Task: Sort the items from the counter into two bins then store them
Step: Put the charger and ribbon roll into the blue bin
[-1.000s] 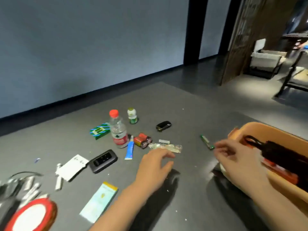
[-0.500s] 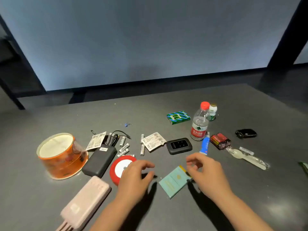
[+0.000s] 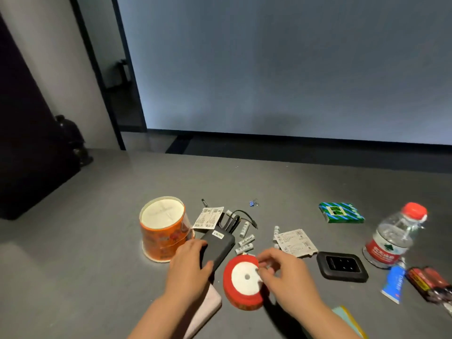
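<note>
Clutter crowds the grey table (image 3: pixel 97 241): orange cup (image 3: pixel 162 231), loose batteries (image 3: pixel 245 237), water bottle (image 3: pixel 393 237). The left hand (image 3: pixel 189 267) closes over the black power bank (image 3: pixel 217 248); the right hand (image 3: pixel 285 274) pinches the tilted red ribbon spool (image 3: pixel 243 281) between them.
</note>
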A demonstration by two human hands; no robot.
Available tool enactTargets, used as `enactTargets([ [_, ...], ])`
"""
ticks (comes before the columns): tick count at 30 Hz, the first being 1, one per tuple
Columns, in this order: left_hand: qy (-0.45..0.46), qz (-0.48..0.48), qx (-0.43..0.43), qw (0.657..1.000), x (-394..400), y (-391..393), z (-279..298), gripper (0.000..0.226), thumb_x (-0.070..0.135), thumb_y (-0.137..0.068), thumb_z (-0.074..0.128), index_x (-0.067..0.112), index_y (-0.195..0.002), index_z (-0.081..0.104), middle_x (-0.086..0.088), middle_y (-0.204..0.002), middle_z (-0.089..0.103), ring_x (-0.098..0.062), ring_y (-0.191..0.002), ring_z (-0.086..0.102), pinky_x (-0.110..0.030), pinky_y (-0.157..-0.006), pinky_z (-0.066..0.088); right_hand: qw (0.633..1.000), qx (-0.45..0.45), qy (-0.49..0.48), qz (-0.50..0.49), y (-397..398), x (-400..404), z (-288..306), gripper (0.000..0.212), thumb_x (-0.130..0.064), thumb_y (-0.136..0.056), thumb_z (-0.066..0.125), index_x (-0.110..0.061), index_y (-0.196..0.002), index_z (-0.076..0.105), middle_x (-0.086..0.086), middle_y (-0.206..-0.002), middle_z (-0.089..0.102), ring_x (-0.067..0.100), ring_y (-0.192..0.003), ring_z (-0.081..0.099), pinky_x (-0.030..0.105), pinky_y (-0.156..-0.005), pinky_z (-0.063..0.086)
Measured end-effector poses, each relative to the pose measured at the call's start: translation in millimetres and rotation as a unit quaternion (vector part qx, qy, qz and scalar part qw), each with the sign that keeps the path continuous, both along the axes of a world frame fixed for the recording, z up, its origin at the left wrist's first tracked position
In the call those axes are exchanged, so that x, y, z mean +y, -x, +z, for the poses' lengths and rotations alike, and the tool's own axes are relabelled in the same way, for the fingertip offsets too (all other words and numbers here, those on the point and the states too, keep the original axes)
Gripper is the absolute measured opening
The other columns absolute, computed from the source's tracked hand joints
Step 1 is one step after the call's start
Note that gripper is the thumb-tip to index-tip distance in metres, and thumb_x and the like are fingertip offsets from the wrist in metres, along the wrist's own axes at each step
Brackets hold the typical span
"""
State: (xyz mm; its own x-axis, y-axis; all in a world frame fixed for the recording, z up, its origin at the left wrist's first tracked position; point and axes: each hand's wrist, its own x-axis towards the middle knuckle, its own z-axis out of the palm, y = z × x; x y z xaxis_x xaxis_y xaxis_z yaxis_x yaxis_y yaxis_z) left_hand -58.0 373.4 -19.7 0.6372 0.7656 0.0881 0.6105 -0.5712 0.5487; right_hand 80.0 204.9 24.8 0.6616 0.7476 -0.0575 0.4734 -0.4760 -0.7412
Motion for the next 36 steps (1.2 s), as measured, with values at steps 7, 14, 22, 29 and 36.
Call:
enactTargets([
  [7, -0.012, 0.029, 0.076, 0.997, 12.2, -41.0, -15.1, 0.082, 0.054, -0.074, 0.064, 0.030, -0.142, 0.026, 0.000, -0.131, 0.043, -0.023, -0.118, 0.041, -0.033, -0.095, 0.039, 0.999, 0.006, -0.006, -0.046, -33.4, -1.4, -11.3, 0.027, -0.010, -0.078, 0.063, -0.037, -0.081, 0.065, -0.018, -0.075, 0.067, 0.000, -0.071, 0.060, 0.027, -0.071, 0.053],
  [14, 0.027, 0.036, -0.015, 0.999, 18.5, -41.2, -7.4, 0.082, 0.047, -0.057, 0.082, 0.027, -0.128, 0.048, -0.002, -0.121, 0.056, -0.023, -0.112, 0.047, -0.034, -0.086, 0.040, 0.996, -0.003, -0.009, -0.085, -54.8, -16.4, -18.0, 0.027, -0.011, -0.075, 0.063, -0.038, -0.076, 0.064, -0.016, -0.073, 0.068, 0.002, -0.067, 0.059, 0.021, -0.067, 0.049],
  [22, -0.050, 0.018, -0.121, 0.991, 0.8, -21.0, 58.3, 0.075, 0.047, -0.050, 0.082, 0.041, -0.117, 0.050, 0.016, -0.104, 0.055, -0.012, -0.103, 0.049, -0.029, -0.077, 0.038, 0.997, -0.046, 0.049, 0.048, -24.5, 7.1, -21.2, 0.062, -0.058, -0.063, 0.069, -0.040, -0.120, 0.051, -0.021, -0.118, 0.051, 0.003, -0.112, 0.045, 0.025, -0.092, 0.040],
  [29, -0.057, 0.024, -0.125, 0.990, 0.3, 15.0, 64.3, 0.075, 0.044, -0.048, 0.085, 0.040, -0.116, 0.053, 0.018, -0.106, 0.054, -0.010, -0.104, 0.049, -0.028, -0.080, 0.038, 0.989, -0.131, 0.061, 0.041, 19.2, 23.4, -61.6, 0.104, -0.064, -0.046, 0.067, -0.040, -0.137, 0.023, -0.015, -0.131, 0.032, 0.011, -0.127, 0.028, 0.030, -0.102, 0.036],
  [36, -0.042, -0.068, -0.133, 0.988, -25.2, -22.9, 72.0, 0.075, 0.046, -0.046, 0.085, 0.039, -0.115, 0.056, 0.016, -0.109, 0.058, -0.012, -0.105, 0.053, -0.027, -0.079, 0.039, 0.983, -0.153, -0.025, -0.096, 2.9, -20.3, -40.5, 0.087, -0.063, -0.042, 0.064, -0.045, -0.120, 0.032, -0.018, -0.116, 0.035, 0.010, -0.111, 0.034, 0.028, -0.092, 0.038],
])
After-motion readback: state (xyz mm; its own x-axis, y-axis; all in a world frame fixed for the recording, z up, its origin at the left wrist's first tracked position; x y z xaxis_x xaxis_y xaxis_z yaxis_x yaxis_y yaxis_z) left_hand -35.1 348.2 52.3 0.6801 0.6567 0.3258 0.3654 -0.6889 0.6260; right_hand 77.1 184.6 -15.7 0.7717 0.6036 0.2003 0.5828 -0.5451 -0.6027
